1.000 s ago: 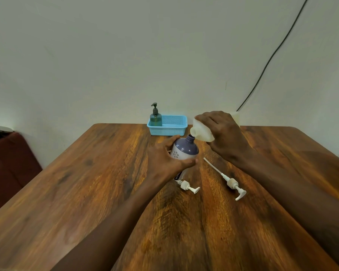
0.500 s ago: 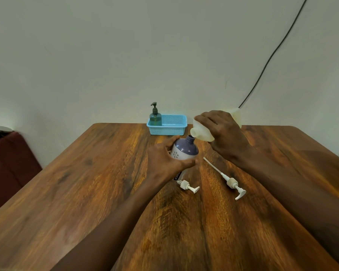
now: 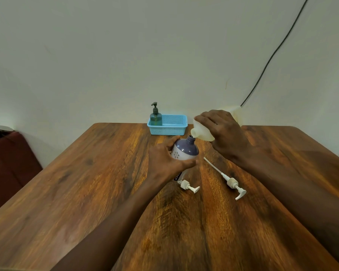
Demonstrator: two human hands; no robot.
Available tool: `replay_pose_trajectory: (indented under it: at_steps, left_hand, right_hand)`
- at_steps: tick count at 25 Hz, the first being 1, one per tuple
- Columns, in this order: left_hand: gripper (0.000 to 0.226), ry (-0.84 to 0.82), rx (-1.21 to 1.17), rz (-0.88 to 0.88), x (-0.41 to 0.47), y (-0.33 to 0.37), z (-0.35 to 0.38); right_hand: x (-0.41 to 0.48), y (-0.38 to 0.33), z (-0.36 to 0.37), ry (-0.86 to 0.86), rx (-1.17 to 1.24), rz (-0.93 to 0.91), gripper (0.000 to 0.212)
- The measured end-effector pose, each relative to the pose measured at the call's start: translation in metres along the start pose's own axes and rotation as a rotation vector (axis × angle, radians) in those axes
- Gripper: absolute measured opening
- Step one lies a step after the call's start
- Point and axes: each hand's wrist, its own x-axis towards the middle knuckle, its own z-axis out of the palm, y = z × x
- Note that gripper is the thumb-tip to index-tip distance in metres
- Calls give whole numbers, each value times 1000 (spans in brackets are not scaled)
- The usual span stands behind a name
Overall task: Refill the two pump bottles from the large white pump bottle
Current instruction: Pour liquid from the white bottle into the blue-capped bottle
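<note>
While left hand (image 3: 164, 163) curls round purple-topped bottle (image 3: 185, 150) on table (image 3: 86, 192), right hand (image 3: 225, 133) grips tilted large white bottle (image 3: 201, 132), spout at its open neck. Short pump (image 3: 188, 186), long pump (image 3: 232, 182) lie loose nearby; green pump bottle (image 3: 156, 118) stands in blue basket (image 3: 174, 130). Right hand hides white bottle's middle; flow unclear.

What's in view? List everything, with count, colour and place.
table: one, brown wood, foreground
purple bottle: one, purple-and-white, table centre
large bottle: one, white, tipped over purple bottle's mouth
basket: one, blue, table's far edge
green bottle: one, green, in basket's left end
small pump head: one, white, beside purple bottle
long-tubed pump head: one, white, on table, farther right
cable: one, black, on wall
left hand: one, grips purple bottle
right hand: one, grips large bottle
</note>
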Motion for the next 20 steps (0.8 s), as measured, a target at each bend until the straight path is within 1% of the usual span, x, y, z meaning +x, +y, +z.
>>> replay_pose_trajectory:
  at_steps: [8,13,20]
  left_hand:
    - [77,-2,-4,-3,-2,0,-2]
    - [82,-17,3,-10,-2,-5,-1]
    - [79,-33,8,-15,-3,-3,-1]
  right_hand:
    - [1,1,0,-1,-8,-4,78]
    - [1,0,-2,-1,-4,-6,79]
    - [1,3,-2,-13,-3,-7,79]
